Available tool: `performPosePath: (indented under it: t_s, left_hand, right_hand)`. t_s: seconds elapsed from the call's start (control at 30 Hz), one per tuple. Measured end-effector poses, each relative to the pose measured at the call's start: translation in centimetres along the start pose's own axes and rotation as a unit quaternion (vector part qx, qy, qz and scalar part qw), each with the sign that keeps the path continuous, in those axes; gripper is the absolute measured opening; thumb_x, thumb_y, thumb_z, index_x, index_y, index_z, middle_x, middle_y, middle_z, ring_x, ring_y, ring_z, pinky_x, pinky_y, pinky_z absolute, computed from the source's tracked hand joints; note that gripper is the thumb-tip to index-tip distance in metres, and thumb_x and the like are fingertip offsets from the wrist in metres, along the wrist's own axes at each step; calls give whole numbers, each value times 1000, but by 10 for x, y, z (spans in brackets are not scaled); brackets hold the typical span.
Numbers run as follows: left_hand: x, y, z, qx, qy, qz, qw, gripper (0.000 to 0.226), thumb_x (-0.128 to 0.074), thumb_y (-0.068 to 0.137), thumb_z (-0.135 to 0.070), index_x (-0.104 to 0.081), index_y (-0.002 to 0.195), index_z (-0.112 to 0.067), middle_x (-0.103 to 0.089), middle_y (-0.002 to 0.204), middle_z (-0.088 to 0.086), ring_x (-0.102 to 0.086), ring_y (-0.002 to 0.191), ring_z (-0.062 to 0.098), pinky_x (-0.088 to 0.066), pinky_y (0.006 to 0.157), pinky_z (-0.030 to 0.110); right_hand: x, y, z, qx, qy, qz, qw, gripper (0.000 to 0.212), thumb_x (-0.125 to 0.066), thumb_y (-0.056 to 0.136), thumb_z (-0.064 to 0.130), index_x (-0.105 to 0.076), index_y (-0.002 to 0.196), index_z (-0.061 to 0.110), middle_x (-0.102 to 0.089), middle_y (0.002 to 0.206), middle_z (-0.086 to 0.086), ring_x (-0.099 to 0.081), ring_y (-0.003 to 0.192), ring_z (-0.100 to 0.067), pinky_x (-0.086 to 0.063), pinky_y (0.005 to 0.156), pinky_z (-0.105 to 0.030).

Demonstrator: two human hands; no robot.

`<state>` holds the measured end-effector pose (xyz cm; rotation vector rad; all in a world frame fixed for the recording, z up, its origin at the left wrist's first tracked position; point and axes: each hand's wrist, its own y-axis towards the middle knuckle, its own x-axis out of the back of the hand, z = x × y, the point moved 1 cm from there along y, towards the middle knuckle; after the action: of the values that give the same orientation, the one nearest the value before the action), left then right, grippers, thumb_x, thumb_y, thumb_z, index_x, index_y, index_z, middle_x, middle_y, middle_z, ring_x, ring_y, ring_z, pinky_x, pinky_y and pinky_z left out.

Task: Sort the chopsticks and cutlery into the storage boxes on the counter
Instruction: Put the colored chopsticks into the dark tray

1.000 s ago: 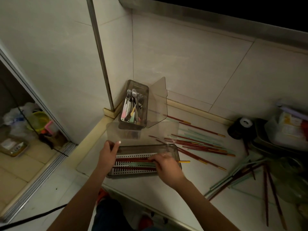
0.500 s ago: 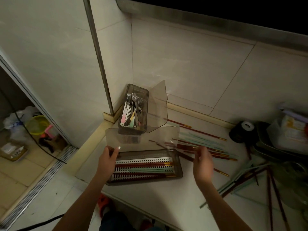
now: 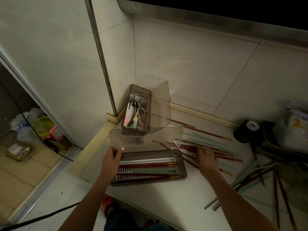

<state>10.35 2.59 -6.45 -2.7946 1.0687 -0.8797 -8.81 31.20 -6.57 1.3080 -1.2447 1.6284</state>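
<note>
A long smoked-plastic storage box (image 3: 183,165) lies near the counter's front edge, its clear lid (image 3: 145,139) raised, with several red and green chopsticks on its slotted tray. My left hand (image 3: 110,158) grips the box's left end, thumb on the lid's base. My right hand (image 3: 205,158) reaches with spread fingers onto a loose pile of red and green chopsticks (image 3: 203,144) right of the box; whether it grips one is unclear. A second box (image 3: 131,88) in the corner holds forks and spoons, lid open.
More chopsticks (image 3: 260,179) lie scattered at the counter's right. A black roll (image 3: 246,130), dark trays and a plastic container (image 3: 293,130) crowd the far right. The tiled wall is behind. The counter edge drops to the floor at the left, where a black cable runs.
My right hand left the box's chopsticks and moved right, now resting on the loose pile beside the box. My left hand stayed on the box's left end.
</note>
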Motion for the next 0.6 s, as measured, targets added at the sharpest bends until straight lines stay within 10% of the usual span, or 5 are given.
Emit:
performPosePath:
  t_s: [0.37,0.6]
  left_hand:
    - [0,-2,-3,0,0,-2,1000,27,-47,98,-30,-48,89,-4,-56,74,2,-53,68,10,-35,57,18]
    - [0,-4,-4,-6,1,-4,1000,28,-47,98,-31,-48,89,-4,-55,72,2,-54,68,15,-34,55,18]
  right_hand:
    - [6,-19,-18,7,32,-92,995,57,-36,86,-5,-36,138,17,-44,142,-6,-37,132,-26,-27,108,-40]
    - [1,-60,-1,76,150,-232,958,45,-27,78,10,-55,113,10,-62,107,-15,-58,99,-35,-47,86,-48]
